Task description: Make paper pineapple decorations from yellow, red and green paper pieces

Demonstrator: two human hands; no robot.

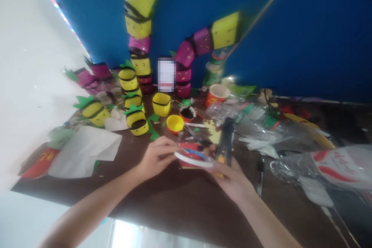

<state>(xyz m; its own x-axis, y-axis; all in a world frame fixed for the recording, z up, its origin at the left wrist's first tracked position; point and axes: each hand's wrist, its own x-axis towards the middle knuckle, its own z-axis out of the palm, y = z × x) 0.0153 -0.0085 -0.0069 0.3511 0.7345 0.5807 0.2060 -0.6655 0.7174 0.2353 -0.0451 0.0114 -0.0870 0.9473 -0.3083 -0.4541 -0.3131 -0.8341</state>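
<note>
Between my two hands is a thin white ring (190, 159) with blue on its inner side, tilted above the table. The fingers of my left hand (159, 155) pinch its left edge. My right hand (229, 174) is closed around a long black hand tool (226, 137) with a yellow part low on it; blur hides its exact kind. The right end of the ring meets this hand too. Behind and below the ring lies a red flat piece (188, 162), partly covered. Just beyond stand a small yellow cup (174, 124) and a dark-filled cup (188, 114).
Yellow pineapple-like cups (137, 122) with green paper leaves stand left of centre. A white sheet (85, 151) lies at left. Clear plastic bottles (334, 166), a black marker (260, 176) and an orange paper cup (217, 95) are on the right. Yellow and purple cup chains (141, 64) rise against the blue wall.
</note>
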